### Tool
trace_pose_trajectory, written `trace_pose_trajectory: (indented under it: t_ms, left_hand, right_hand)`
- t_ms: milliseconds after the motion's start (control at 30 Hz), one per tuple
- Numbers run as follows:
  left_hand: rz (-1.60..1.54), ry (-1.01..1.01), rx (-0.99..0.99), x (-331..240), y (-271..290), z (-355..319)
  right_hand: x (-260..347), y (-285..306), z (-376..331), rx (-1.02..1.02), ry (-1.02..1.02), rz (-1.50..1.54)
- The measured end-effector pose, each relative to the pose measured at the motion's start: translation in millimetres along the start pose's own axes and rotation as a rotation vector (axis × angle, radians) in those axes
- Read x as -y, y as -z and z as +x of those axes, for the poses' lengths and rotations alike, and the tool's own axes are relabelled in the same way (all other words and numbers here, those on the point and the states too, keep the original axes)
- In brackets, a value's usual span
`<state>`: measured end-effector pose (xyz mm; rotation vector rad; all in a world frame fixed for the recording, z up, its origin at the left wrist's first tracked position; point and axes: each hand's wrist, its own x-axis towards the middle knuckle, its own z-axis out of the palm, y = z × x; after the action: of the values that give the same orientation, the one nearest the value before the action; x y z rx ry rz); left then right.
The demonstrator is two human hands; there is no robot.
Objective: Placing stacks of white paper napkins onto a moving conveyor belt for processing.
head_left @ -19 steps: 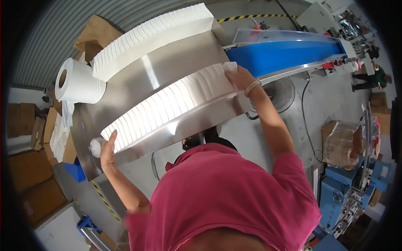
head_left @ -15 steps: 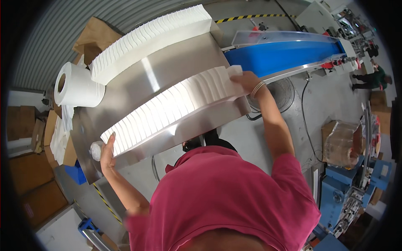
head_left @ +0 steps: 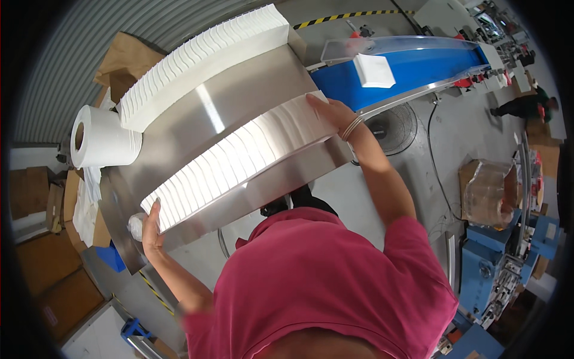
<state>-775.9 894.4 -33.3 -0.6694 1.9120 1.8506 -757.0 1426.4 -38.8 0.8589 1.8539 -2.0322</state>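
A long row of folded white paper tissues (head_left: 239, 152), standing on edge in bunches, lies along the near side of a steel table (head_left: 179, 140). At its left end my left hand (head_left: 153, 227) presses with upright fingers. My right hand (head_left: 333, 113) grips the other end, fingers over the top, beside the blue conveyor belt (head_left: 430, 69). The row is squeezed between both hands. A second, similar row (head_left: 203, 60) stands along the table's far side. On the belt rests a separate white folded stack (head_left: 375, 71).
A big white paper roll (head_left: 107, 136) stands at the table's left end, with a small crumpled clear-white bundle (head_left: 136, 226) near my left hand. A floor fan (head_left: 391, 128) sits below the conveyor. Cartons (head_left: 51, 257) fill the left; another person (head_left: 529, 105) is far right.
A white folded stack has appeared on the blue belt, which held none before. My right hand and the row's right end have shifted slightly left. My left hand stays at the left end.
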Motion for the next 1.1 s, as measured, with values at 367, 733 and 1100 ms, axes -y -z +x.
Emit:
trace_pose_trajectory:
  t_ms: [367,733,1100]
  left_hand:
    - [-0.067,-0.014,0.051,6.6,8.6,-2.4]
    - [-0.024,-0.008,0.091,10.2,11.6,6.6]
    - [-0.034,-0.023,0.124,8.1,9.3,3.3]
  right_hand:
    - [-47.5,68.0,55.5,-0.227,0.081,-0.013]
    - [-13.8,-9.0,5.8,-0.103,0.021,-0.147]
    - [-33.8,46.9,40.1,-0.088,0.222,-0.074]
